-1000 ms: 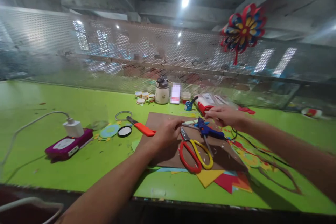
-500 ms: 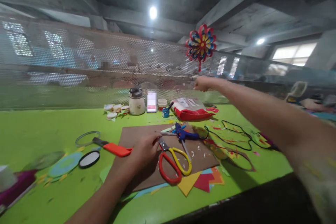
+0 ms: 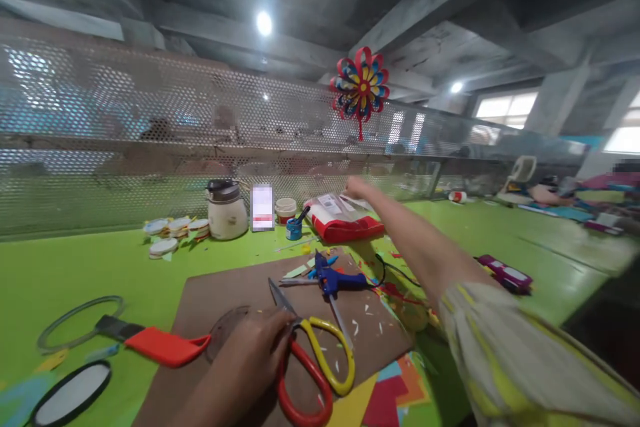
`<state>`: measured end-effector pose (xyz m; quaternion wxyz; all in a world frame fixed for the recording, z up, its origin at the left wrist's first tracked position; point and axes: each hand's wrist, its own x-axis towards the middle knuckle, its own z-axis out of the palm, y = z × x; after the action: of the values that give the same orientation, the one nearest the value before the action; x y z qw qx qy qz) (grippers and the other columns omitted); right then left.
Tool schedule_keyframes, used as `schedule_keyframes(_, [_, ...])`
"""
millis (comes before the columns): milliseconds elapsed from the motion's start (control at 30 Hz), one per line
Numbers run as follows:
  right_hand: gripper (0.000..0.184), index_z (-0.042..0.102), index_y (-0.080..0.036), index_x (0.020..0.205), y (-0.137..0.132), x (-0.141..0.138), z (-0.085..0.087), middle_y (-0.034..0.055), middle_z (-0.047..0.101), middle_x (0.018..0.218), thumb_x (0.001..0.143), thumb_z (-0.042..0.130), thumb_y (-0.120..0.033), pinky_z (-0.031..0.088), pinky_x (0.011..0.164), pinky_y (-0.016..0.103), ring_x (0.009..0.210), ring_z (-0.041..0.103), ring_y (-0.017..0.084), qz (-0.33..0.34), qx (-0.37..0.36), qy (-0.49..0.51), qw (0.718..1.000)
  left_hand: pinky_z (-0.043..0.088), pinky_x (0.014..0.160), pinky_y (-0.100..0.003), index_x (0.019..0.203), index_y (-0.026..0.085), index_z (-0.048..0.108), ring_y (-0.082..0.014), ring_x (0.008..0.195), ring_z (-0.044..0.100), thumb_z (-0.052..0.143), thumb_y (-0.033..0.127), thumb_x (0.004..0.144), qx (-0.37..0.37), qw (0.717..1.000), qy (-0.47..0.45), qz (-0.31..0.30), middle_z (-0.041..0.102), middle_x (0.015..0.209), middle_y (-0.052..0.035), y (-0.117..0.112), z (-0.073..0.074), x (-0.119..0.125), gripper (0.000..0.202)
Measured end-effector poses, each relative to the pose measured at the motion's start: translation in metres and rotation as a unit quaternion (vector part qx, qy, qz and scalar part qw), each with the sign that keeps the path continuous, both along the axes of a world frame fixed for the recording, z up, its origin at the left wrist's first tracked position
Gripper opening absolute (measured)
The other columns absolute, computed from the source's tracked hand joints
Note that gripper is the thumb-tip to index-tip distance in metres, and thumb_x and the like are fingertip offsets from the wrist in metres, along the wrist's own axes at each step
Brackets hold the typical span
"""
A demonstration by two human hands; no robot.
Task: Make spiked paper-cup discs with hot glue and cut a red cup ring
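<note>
My left hand [image 3: 255, 343] rests on the brown board [image 3: 200, 300], fingers curled together against the big scissors [image 3: 313, 363] with one red and one yellow handle. Whatever is between these fingers is hidden. A dark, see-through ring shape [image 3: 227, 330] shows beside the knuckles. Stretched forward, my right hand [image 3: 356, 188] is at the top of a red and white plastic bag [image 3: 345, 230]. Its fingers bend down and look closed, but their tips are hidden. Behind the scissors, a blue glue gun [image 3: 337, 275] lies on the board with a glue stick below it.
An orange-handled cutter [image 3: 167, 345] and a black-rimmed oval [image 3: 73, 393] lie left. At the back stand a jug [image 3: 226, 213], a phone [image 3: 263, 207], a tub [image 3: 286, 209] and a blue paint pot [image 3: 294, 229]. A paper flower [image 3: 363, 87] hangs before the mesh partition [image 3: 165, 113].
My view has turned right and come nearer the table. My right hand has lowered from above the bag to its top. The left hand stays beside the scissors, with more of the blades showing.
</note>
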<state>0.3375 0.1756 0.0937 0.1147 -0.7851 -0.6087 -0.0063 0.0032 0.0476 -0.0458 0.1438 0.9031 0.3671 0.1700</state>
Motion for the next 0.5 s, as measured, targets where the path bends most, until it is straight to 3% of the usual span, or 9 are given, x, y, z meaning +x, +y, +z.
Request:
schedule_keyframes(300, [0.032, 0.062, -0.016, 0.123, -0.018, 0.054, -0.066, 0.0098, 0.063, 0.126, 0.097, 0.063, -0.033, 0.057, 0.088, 0.043, 0.105, 0.066, 0.025, -0.094, -0.08, 0.014, 0.992, 0.051, 0.084, -0.036, 0.105, 0.022, 0.073, -0.0266, 0.094, 0.071, 0.038, 0.025, 0.096, -0.011, 0.999, 0.03, -0.004, 0.077, 0.103, -0.0093, 0.002, 0.002, 0.005, 0.036])
schedule_keyframes(500, [0.032, 0.061, -0.016, 0.124, -0.034, 0.075, -0.085, 0.0106, 0.063, 0.126, 0.097, 0.063, -0.033, 0.057, 0.088, 0.043, 0.106, 0.066, 0.024, -0.143, -0.064, 0.013, 0.988, 0.052, 0.084, -0.033, 0.101, 0.024, 0.075, -0.0252, 0.094, 0.072, 0.043, 0.029, 0.092, -0.009, 0.999, 0.03, -0.001, 0.078, 0.103, -0.0071, 0.004, 0.005, 0.005, 0.034])
